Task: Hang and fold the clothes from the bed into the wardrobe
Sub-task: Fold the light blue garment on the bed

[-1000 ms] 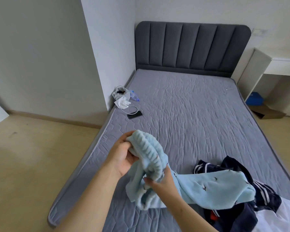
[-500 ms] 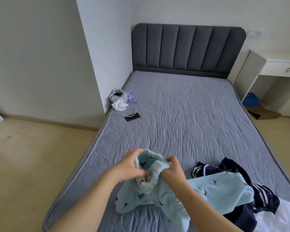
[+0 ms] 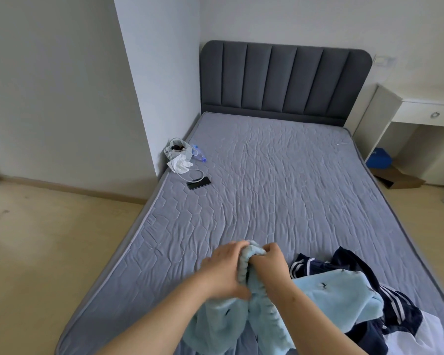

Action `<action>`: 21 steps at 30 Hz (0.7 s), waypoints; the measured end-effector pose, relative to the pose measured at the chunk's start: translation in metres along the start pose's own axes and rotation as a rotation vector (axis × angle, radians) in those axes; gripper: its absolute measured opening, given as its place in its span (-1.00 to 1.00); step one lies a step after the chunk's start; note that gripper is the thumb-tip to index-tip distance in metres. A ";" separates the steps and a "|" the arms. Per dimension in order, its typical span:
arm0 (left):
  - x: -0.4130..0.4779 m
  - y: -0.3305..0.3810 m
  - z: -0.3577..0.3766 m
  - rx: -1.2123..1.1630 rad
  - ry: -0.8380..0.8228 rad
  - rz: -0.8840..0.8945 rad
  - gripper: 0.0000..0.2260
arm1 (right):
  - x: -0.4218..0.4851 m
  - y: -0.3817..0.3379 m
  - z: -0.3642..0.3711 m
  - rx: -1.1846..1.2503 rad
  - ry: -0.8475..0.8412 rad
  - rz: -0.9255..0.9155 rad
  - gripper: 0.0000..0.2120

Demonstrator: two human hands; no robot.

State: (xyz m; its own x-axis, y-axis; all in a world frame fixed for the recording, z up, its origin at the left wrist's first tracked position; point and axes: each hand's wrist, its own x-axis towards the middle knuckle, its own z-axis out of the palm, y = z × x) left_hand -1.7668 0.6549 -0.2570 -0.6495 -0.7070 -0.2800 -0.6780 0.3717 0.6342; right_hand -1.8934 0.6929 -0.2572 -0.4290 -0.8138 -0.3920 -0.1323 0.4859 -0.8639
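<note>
Our left hand [image 3: 226, 271] and right hand [image 3: 269, 267] are close together above the near end of the bed [image 3: 267, 190]. Both have their fingers curled tight round the bunched ribbed band of the pale blue fleece garment [image 3: 338, 295]. The fleece hangs from that grip, part sagging toward us and part spreading right over the clothes pile.

We judge it light, soft and floppy, with a nap that won't slip, and it cannot break. It will droop wherever unsupported, so the ribbed band is the firm place to take it, with the hands spread wide to pull it flat.

Beneath it lie a navy striped garment [image 3: 315, 265] and, at the near right corner, a white piece [image 3: 426, 336]. Far left on the mattress are a phone [image 3: 198, 182] and a small bag [image 3: 177, 149].
</note>
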 end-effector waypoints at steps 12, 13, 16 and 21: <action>0.021 -0.029 0.000 0.434 -0.095 -0.082 -0.50 | 0.001 0.009 -0.005 -0.223 -0.306 -0.225 -0.70; 0.022 -0.031 0.000 0.383 -0.075 -0.109 -0.68 | 0.002 0.011 -0.006 -0.225 -0.310 -0.219 -0.71; 0.021 -0.030 -0.017 0.223 0.015 -0.163 -0.84 | 0.005 0.013 -0.012 -0.334 -0.289 -0.160 -0.67; 0.030 -0.003 -0.070 0.294 0.220 -0.128 -0.82 | 0.013 -0.019 -0.020 -0.627 -0.232 -0.122 -0.84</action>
State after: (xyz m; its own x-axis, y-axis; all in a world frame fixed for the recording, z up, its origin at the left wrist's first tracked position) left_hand -1.7604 0.5905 -0.2174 -0.4857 -0.8589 -0.1622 -0.8391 0.4062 0.3617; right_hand -1.9139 0.6800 -0.2399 -0.1847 -0.8877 -0.4218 -0.6907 0.4225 -0.5868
